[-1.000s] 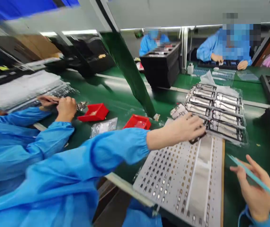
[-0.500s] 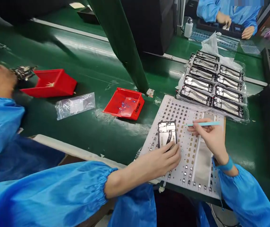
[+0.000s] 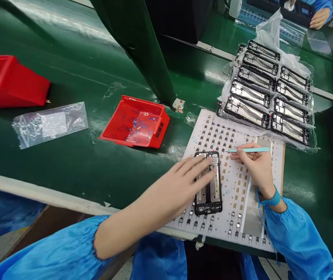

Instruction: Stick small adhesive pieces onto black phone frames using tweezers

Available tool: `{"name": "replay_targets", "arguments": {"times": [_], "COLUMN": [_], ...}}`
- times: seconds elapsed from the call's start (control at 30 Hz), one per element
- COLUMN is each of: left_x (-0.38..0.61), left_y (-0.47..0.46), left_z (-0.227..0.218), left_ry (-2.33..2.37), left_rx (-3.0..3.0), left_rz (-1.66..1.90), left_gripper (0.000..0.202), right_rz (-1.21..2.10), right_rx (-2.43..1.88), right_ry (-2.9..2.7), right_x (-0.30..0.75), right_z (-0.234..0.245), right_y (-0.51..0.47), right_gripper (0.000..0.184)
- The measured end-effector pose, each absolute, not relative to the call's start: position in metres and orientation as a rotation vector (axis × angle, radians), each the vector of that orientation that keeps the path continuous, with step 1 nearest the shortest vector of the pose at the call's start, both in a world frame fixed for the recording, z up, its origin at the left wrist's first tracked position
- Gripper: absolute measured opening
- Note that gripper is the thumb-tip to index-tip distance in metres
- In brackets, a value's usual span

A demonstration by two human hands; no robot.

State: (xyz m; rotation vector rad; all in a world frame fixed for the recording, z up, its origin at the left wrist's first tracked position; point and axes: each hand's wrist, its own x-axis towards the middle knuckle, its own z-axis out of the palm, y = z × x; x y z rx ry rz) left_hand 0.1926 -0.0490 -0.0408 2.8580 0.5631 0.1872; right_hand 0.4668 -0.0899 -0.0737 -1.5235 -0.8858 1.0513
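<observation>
My left hand (image 3: 181, 182) is stretched out, fingers apart, across the upper part of a black-edged phone frame (image 3: 214, 190). The frame lies on a white board (image 3: 225, 217) dotted with rows of small metal parts. Whether the fingertips press on it or hover, I cannot tell. Light blue tweezers (image 3: 255, 149) are pinched in my right hand (image 3: 255, 165), over the board to the right of the frame. Their tip points left, close to the small parts just beyond the frame's upper right corner.
Several phone frames lie in a clear plastic tray (image 3: 312, 132) behind the board. Left of it are a red bin (image 3: 163, 130) with tiny bits, a plastic bag (image 3: 51, 122) and another red bin (image 3: 23, 83). A green post (image 3: 151, 58) rises behind; a co-worker's hand (image 3: 319, 18) shows far right.
My left hand has gone from gripping the frame's lower end to lying spread over its upper part. The frame shows a different face. The tweezers stay in my right hand; the view has shifted.
</observation>
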Motion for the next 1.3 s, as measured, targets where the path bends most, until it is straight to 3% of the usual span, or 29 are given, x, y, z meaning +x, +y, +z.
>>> {"name": "replay_targets", "arguments": {"times": [0.3, 0.57, 0.87, 1.13, 1.3], "left_x": [0.197, 0.225, 0.224, 0.221, 0.220], "left_y": [-0.043, -0.047, -0.056, -0.063, -0.070], "left_z": [-0.056, -0.046, -0.033, -0.035, -0.037], "left_ry": [0.877, 0.819, 0.720, 0.784, 0.866], "left_rx": [2.476, 2.086, 2.103, 1.855, 1.621], "left_rz": [0.575, 1.114, 1.204, 1.249, 1.170], "left_gripper": [0.046, 0.025, 0.016, 0.018, 0.015], "right_rz": [1.013, 1.029, 1.079, 0.920, 0.640], "right_rx": [-1.499, -1.454, -1.354, -1.334, -1.252], "right_ry": [-0.896, -0.906, -1.017, -1.114, -1.257], "right_x": [0.464, 0.453, 0.438, 0.418, 0.400], "right_z": [-0.075, -0.034, -0.012, -0.009, -0.018], "right_y": [-0.091, -0.118, -0.139, -0.143, -0.146], "right_gripper": [0.032, 0.028, 0.016, 0.005, 0.021]}}
